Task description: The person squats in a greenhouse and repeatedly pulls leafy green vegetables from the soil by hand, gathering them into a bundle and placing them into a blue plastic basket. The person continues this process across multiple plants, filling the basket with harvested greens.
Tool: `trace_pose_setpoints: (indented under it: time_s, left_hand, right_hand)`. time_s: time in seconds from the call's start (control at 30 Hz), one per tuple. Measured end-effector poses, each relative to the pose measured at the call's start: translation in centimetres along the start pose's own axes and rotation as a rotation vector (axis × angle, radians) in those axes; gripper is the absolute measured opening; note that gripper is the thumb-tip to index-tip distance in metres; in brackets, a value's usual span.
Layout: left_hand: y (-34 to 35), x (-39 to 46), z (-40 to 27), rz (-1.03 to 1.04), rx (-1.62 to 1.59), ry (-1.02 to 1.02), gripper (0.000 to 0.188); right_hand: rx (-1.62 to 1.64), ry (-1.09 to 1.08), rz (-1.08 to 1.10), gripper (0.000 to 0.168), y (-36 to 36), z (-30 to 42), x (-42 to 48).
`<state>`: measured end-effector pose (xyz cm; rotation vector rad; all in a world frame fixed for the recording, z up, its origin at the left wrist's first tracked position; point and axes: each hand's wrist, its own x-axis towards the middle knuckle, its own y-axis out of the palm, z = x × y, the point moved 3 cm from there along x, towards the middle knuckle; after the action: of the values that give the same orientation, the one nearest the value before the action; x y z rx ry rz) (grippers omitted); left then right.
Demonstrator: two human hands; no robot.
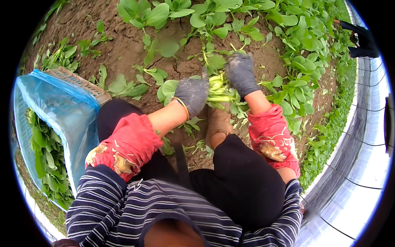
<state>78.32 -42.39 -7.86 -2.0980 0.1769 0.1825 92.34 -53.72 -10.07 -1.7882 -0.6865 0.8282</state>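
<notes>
My left hand, in a dark soil-stained glove, is closed around a bunch of leafy greens. The pale stems stick out on its right, and broad leaves show on its left. Close by the stem ends is my right hand, also gloved and slightly blurred. Its fingers are curled and face away from me, so whether anything is in them is hidden. A loose green leaf lies between the two hands, just beyond the stems.
At left stands a plastic crate with a blue plastic bag in it, holding stacked greens. Rooted plants grow ahead and right. Cut greens lie on cracked soil. Another person's dark-clothed legs show far right, near plastic sheeting.
</notes>
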Motion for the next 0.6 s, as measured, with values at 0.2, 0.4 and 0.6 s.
trace_pose_setpoints:
  time_s: [0.2,0.4,0.6]
  left_hand:
    - [-0.8,-0.1,0.4,0.031,0.026,0.003,0.073]
    - [-1.4,0.1,-0.2,-0.013,-0.069,-0.050,0.083]
    - [-2.6,-0.4,1.0,0.012,-0.069,-0.107,0.096]
  right_hand:
    - [0.751,-0.229,-0.121,0.027,-4.3,0.2,-1.3]
    - [0.663,-0.252,-0.197,0.018,-2.4,0.7,-1.3]
    - [0.756,0.172,0.200,0.025,-5.5,-0.5,-3.3]
